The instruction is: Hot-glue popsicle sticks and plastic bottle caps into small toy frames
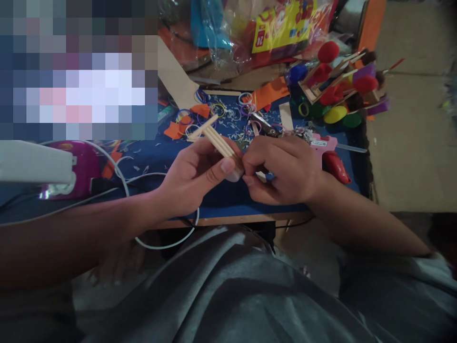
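My left hand [193, 174] is closed around a small piece made of pale wooden craft sticks [218, 141], its thumb pressed on the near end. A short stick lies across the far end of this piece. The near end looks darker and rounded, with a whitish part under my thumb. At that end my right hand [285, 166] is closed, thumb and fingertips pinched together; what they pinch is too small to make out. Just beyond my hands, a dark-handled cutting tool [264, 125] and several coloured rubber bands [217, 110] lie on the blue tabletop [221, 195].
A pink glue gun [326, 145] lies right of my right hand. Behind it stands a stick construction with coloured discs [335, 114]. Orange scraps [273, 93] and shavings litter the table. A plastic bag [282, 28] is at the back. Left are a purple power strip [87, 166] and white cable [124, 183].
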`<state>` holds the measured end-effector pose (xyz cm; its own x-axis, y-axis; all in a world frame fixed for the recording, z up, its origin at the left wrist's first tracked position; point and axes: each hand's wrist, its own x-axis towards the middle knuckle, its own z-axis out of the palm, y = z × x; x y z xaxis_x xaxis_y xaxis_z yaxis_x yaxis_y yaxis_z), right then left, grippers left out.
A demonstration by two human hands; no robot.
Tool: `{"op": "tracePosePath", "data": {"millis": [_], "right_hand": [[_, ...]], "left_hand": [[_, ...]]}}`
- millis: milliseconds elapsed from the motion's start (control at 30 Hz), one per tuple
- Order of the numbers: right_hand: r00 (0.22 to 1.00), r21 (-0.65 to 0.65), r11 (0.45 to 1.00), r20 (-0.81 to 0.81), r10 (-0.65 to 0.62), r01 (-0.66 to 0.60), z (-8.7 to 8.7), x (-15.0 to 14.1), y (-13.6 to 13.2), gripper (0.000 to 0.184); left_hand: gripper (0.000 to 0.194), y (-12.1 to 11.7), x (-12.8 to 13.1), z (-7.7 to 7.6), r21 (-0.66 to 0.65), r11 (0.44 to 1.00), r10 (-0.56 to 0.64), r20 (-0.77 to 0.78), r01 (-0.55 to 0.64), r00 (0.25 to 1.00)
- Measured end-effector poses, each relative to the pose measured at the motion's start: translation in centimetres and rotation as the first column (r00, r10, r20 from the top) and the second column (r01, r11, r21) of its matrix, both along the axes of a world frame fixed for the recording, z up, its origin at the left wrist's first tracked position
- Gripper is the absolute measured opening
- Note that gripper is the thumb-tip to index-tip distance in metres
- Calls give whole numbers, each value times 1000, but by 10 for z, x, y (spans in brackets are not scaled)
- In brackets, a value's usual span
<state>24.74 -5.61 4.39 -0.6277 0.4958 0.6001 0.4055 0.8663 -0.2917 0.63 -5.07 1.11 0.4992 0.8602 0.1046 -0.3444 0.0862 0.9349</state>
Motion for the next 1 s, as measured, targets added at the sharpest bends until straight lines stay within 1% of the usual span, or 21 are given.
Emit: {"op": "tracePosePath", "data": {"millis": [100,200,333,433,500,600,700,767,800,900,933,1000], "right_hand": [[998,-7,999,-38,51,-51,0,-1,-1,11],[985,-41,997,-163,61,-69,-1,-2,-1,11],[942,-39,999,-332,-46,35,-4,-6,0,20],[905,-70,992,-407,-128,110,-10,-7,2,23],[891,-78,988,-428,-153,132,-17,-6,4,27],[897,-105,981,-396,-194,165,-29,-3,7,34],[891,-158,961,-365,-269,226,-33,-1,8,34],[877,-174,951,-372,-303,255,-29,-3,7,32],[873,-164,954,-387,-296,250,-26,-4,6,30],[883,-93,981,-428,-193,169,-11,-7,3,16],[897,-80,987,-412,-159,138,-6,-7,2,13],[934,-60,995,-342,-100,85,1,-5,1,15]], "left_hand": [[40,3,0,0,1,997,78,-16,-78,997],[37,3,0,2,4,996,85,-10,-85,996],[34,-1,1,6,-20,997,76,-29,-77,997],[36,-2,2,7,-39,997,72,-14,-72,997],[36,-2,3,8,-49,996,69,0,-69,998],[37,-2,3,8,-53,996,72,2,-71,997],[37,-1,3,8,-33,997,70,6,-69,998],[37,-2,2,8,-25,998,65,4,-64,998],[38,-2,2,8,-27,998,62,-3,-63,998],[39,-3,1,7,-35,998,54,-15,-54,998],[39,-3,1,7,-38,998,47,-12,-48,999],[39,-2,2,7,-42,999,33,1,-33,999]]}}
